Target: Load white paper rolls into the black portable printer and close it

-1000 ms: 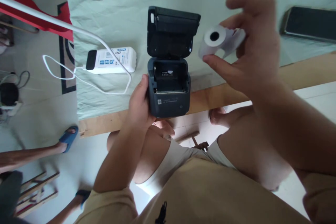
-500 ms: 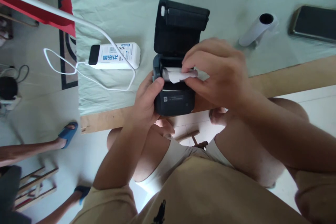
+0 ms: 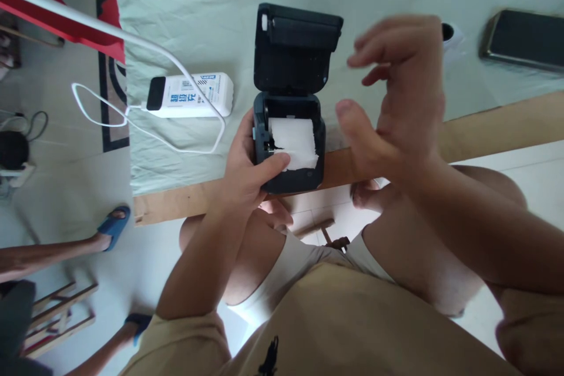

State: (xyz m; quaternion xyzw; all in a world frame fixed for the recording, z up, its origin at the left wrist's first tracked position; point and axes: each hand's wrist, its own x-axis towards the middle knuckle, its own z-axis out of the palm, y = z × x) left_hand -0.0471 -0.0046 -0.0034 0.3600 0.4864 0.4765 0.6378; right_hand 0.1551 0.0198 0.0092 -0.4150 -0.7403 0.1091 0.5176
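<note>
Your left hand (image 3: 247, 173) grips the printer (image 3: 288, 147) at the counter (image 3: 484, 126) edge, thumb pinning the paper (image 3: 294, 142) inside; your right hand (image 3: 396, 94) hovers just right, fingers spread (lid (image 3: 296, 50) stands open).

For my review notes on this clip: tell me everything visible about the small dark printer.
The printer is a small, dark, boxy device, plastic by its look. Its hinged lid stands open and upright behind the body. White paper fills the open bay, its end lying over the front edge. It sits at the near edge of a table covered in pale green cloth. The left hand grips its left side, thumb on the paper. The right hand hovers open beside it, not touching.
</note>
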